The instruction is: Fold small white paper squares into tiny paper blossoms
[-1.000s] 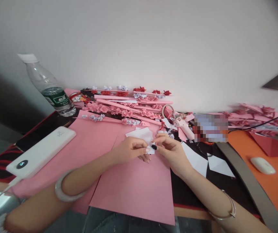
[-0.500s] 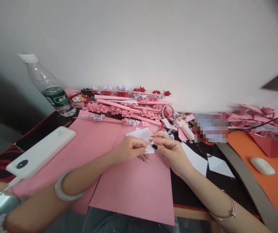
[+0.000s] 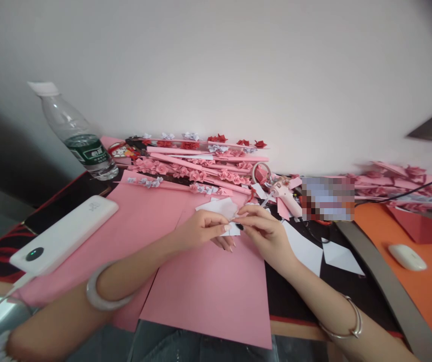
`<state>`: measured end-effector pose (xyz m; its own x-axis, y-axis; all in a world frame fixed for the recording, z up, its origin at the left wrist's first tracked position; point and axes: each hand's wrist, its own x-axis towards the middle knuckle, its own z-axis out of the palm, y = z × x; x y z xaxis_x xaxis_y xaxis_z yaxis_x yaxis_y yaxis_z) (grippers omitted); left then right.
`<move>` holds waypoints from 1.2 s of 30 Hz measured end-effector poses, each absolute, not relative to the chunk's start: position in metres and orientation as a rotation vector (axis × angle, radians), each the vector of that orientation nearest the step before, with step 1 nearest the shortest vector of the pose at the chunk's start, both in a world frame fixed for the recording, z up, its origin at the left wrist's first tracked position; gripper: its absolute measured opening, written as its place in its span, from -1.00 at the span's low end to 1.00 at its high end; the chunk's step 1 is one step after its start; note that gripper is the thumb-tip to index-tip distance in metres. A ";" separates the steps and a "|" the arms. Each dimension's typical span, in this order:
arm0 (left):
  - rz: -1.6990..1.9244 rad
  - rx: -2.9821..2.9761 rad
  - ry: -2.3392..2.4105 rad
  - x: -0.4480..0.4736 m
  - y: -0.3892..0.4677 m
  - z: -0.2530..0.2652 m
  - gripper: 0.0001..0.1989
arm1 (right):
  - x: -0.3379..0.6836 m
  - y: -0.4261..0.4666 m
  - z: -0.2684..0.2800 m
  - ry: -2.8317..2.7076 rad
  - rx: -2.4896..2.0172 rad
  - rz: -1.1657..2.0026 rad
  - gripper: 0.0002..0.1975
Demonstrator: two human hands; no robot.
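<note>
Head view: a small white paper piece (image 3: 234, 231) is pinched in the fingertips of the left hand (image 3: 202, 230) and right hand (image 3: 271, 235), held close together above a pink sheet (image 3: 211, 296); it is partly hidden by fingers. Beyond, a glue gun (image 3: 289, 200) is seen.
</note>
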<state>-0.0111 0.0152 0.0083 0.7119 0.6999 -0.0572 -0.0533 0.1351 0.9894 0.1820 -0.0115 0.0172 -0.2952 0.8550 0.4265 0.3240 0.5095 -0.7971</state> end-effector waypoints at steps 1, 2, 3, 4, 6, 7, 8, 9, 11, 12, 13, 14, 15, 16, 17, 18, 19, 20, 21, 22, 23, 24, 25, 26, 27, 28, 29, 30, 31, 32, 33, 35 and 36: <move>0.600 1.329 0.595 -0.011 0.015 0.009 -0.75 | 0.183 -0.011 0.018 -1.885 -0.956 0.705 -0.71; 0.604 1.328 0.588 -0.011 0.015 0.009 -0.75 | 0.184 -0.011 0.018 -1.913 -0.936 0.672 -0.70; 0.607 1.327 0.583 -0.011 0.016 0.010 -0.75 | 0.184 -0.011 0.018 -1.935 -0.921 0.641 -0.69; 0.612 1.323 0.584 -0.011 0.016 0.010 -0.76 | 0.185 -0.011 0.018 -1.951 -0.909 0.611 -0.69; 0.617 1.322 0.575 -0.011 0.016 0.009 -0.77 | 0.185 -0.011 0.018 -1.968 -0.890 0.554 -0.70; 0.618 1.326 0.570 -0.011 0.016 0.009 -0.77 | 0.185 -0.011 0.018 -1.973 -0.880 0.527 -0.70; 0.618 1.333 0.564 -0.012 0.016 0.009 -0.77 | 0.185 -0.011 0.018 -1.980 -0.872 0.505 -0.71; 0.617 1.341 0.562 -0.012 0.016 0.009 -0.77 | 0.185 -0.011 0.018 -1.989 -0.866 0.487 -0.71; 0.614 1.356 0.568 -0.012 0.016 0.009 -0.77 | 0.185 -0.011 0.017 -2.010 -0.861 0.463 -0.72; 0.609 1.362 0.575 -0.012 0.016 0.009 -0.77 | 0.185 -0.011 0.017 -2.019 -0.862 0.456 -0.72; 0.605 1.366 0.583 -0.012 0.016 0.009 -0.77 | 0.185 -0.011 0.016 -2.025 -0.866 0.451 -0.72; 0.601 1.370 0.591 -0.012 0.016 0.009 -0.77 | 0.186 -0.010 0.016 -2.028 -0.873 0.447 -0.72; 0.598 1.375 0.600 -0.012 0.016 0.009 -0.77 | 0.186 -0.010 0.015 -2.030 -0.878 0.444 -0.73; 0.596 1.380 0.608 -0.012 0.016 0.010 -0.77 | 0.186 -0.010 0.015 -2.033 -0.883 0.440 -0.73; 0.596 1.385 0.616 -0.012 0.016 0.010 -0.77 | 0.186 -0.009 0.015 -2.036 -0.887 0.437 -0.73; 0.598 1.392 0.624 -0.012 0.016 0.010 -0.77 | 0.186 -0.009 0.015 -2.041 -0.888 0.434 -0.73; 0.600 1.398 0.629 -0.011 0.016 0.010 -0.77 | 0.186 -0.009 0.015 -2.049 -0.888 0.432 -0.74; 0.599 1.404 0.633 -0.011 0.016 0.010 -0.76 | 0.186 -0.009 0.015 -2.057 -0.887 0.428 -0.74; 0.599 1.407 0.635 -0.011 0.016 0.010 -0.76 | 0.186 -0.009 0.015 -2.063 -0.887 0.424 -0.75; 0.598 1.408 0.636 -0.011 0.016 0.010 -0.76 | 0.186 -0.009 0.015 -2.067 -0.888 0.418 -0.75; 0.595 1.405 0.635 -0.011 0.016 0.010 -0.75 | 0.186 -0.008 0.015 -2.070 -0.889 0.411 -0.76; 0.592 1.401 0.633 -0.011 0.016 0.010 -0.75 | 0.186 -0.008 0.016 -2.073 -0.890 0.402 -0.76; 0.589 1.397 0.632 -0.011 0.016 0.010 -0.75 | 0.186 -0.008 0.016 -2.076 -0.891 0.393 -0.76; 0.583 1.395 0.630 -0.011 0.016 0.010 -0.75 | 0.186 -0.008 0.016 -2.079 -0.888 0.382 -0.76; 0.579 1.394 0.628 -0.011 0.016 0.010 -0.75 | 0.186 -0.008 0.016 -2.086 -0.883 0.370 -0.76; 0.575 1.395 0.626 -0.011 0.016 0.011 -0.74 | 0.186 -0.008 0.015 -2.094 -0.871 0.356 -0.75; 0.572 1.396 0.625 -0.011 0.016 0.011 -0.74 | 0.187 -0.008 0.015 -2.104 -0.854 0.339 -0.75; 0.569 1.396 0.625 -0.011 0.016 0.011 -0.74 | 0.188 -0.008 0.015 -2.116 -0.837 0.320 -0.75; 0.568 1.395 0.625 -0.011 0.017 0.011 -0.74 | 0.188 -0.007 0.015 -2.131 -0.823 0.300 -0.74; 0.568 1.392 0.624 -0.011 0.017 0.011 -0.74 | 0.189 -0.007 0.015 -2.149 -0.813 0.282 -0.74; 0.569 1.388 0.623 -0.011 0.017 0.012 -0.74 | 0.190 -0.007 0.016 -2.165 -0.807 0.267 -0.74; 0.568 1.382 0.612 -0.012 0.017 0.012 -0.74 | 0.191 -0.006 0.016 -2.196 -0.799 0.251 -0.74; 0.568 1.380 0.606 -0.013 0.018 0.012 -0.74 | 0.192 -0.006 0.016 -2.210 -0.791 0.249 -0.74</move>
